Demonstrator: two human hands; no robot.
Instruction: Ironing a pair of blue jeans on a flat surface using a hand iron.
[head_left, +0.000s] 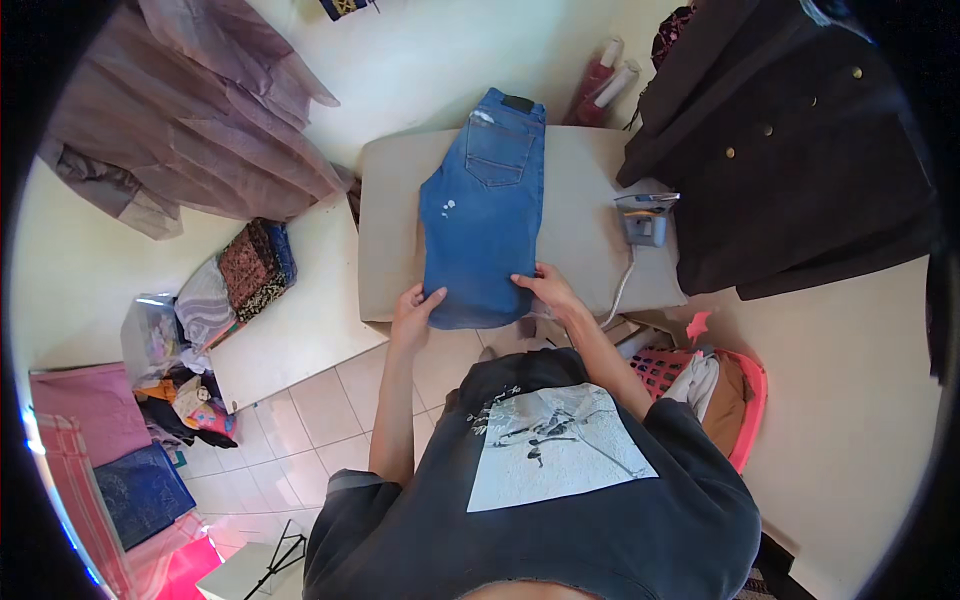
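A folded pair of blue denim jeans (484, 225) lies on the beige padded board (577, 187) in front of me. The back pocket and a dark waistband patch face up at the far end. White marks show on the denim. My left hand (415, 311) grips the near left corner, thumb on top and fingers partly hidden beneath. At the near right edge, my right hand (551, 289) holds the cloth in the same way, thumb on top. The near edge of the jeans hangs slightly past the board.
A clothes iron (643, 221) stands on the board's right side, its cord (621, 289) running down the near edge. Dark garments (795, 157) hang at right, a mauve one (202, 112) at left. A pink laundry basket (754, 412) sits low right; folded cloths (251, 270) lie on a white surface (300, 322).
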